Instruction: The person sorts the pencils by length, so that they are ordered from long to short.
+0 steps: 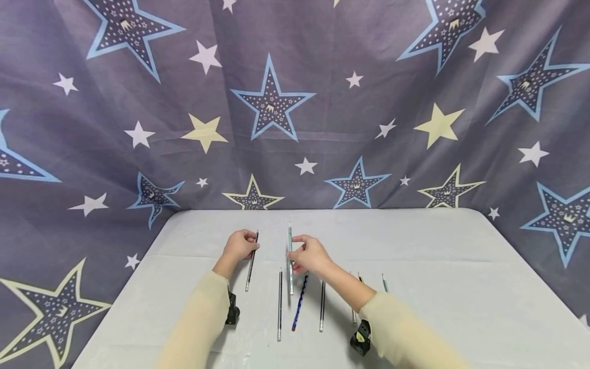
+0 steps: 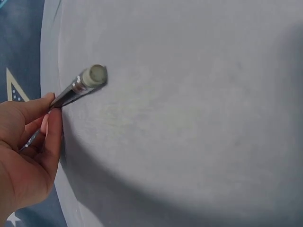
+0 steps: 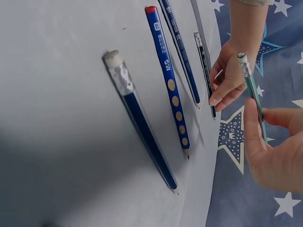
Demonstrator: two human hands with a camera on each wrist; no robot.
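Observation:
Toward the table's back left, my left hand [image 1: 240, 246] pinches a dark pencil [image 1: 251, 269] between thumb and fingers, its sharpened tip pointing away from me. The left wrist view shows that pencil's pale eraser [image 2: 97, 74] and metal band from the near end. My right hand [image 1: 313, 254] holds a teal pencil [image 1: 291, 284] by thumb and fingers; its eraser end [image 3: 243, 58] is nearest the right wrist camera. Between and below the hands lie a dark pencil [image 1: 279, 307], a blue pencil with round dimples and a red end [image 1: 299, 305], and another dark blue pencil [image 1: 322, 310].
Partly hidden by my right forearm are a pale pencil [image 1: 354, 316] and a dark-and-gold pencil tip [image 1: 360, 278]. Farther right, a teal pencil [image 1: 384, 283] shows above the sleeve. The white-covered table [image 1: 438, 246] meets a grey star-patterned curtain [image 1: 304, 143] behind.

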